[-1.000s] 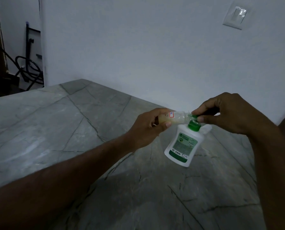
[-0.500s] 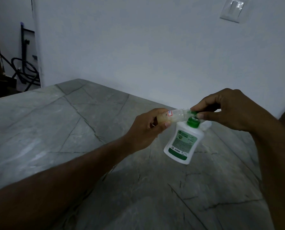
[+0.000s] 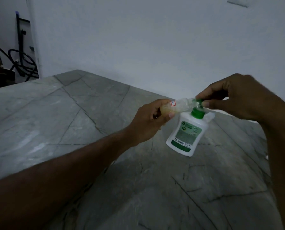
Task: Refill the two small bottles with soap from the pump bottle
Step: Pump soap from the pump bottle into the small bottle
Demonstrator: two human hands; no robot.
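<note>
Dim room, pale wall behind, grey veined stone counter (image 3: 58,117) running from far left to near right; dark cables and a stand (image 3: 22,52) in the far-left corner, wall switch plate (image 3: 238,1) top right. Left hand (image 3: 148,123) holds a small clear bottle (image 3: 180,106) by its base, fingers wrapped round it, yellowish soap pooled at the held end. Bottle lies nearly level, long axis left to right, mouth pointing right and meeting the green pump head (image 3: 199,102). White pump bottle (image 3: 186,135) stands on the counter, just right of the left hand and under the right one. Right hand (image 3: 241,98) sits over the pump, thumb and fingers curled onto the green top; right is the nearer hand to press. Key relation: mouth must stay lined up at the spout. Small bottle has a red-bordered white sticker, writing unreadable. Pump bottle has a green label, text too small to read. Second small bottle not in view
</note>
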